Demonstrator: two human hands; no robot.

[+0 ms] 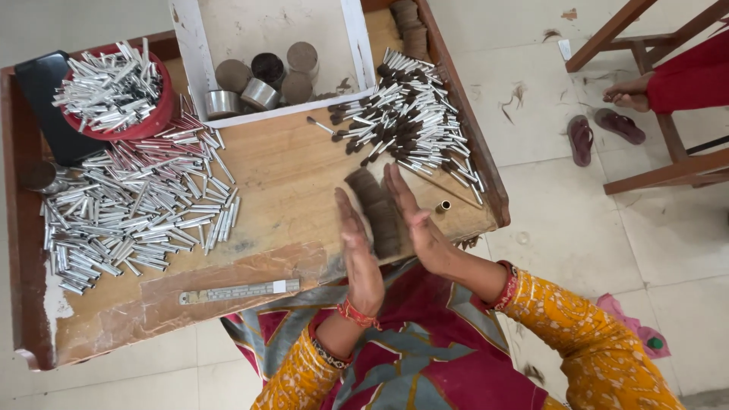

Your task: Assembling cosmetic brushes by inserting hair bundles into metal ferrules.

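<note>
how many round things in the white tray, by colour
brown-topped rolls: 3
dark-topped roll: 1
silver cups: 2
total in the white tray: 6

On the table (pixel 288 163), a row of discs (pixel 376 212) lies between the left hand (pixel 357 250) and right hand (pixel 414 220); loose tubes (pixel 137 209) at nine o'clock, capped tubes (pixel 410 121) at one, a tray (pixel 357 45) at twelve.

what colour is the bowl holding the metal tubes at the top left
Red; the bowl shows best in the head view, heaped with silver tubes.
</note>
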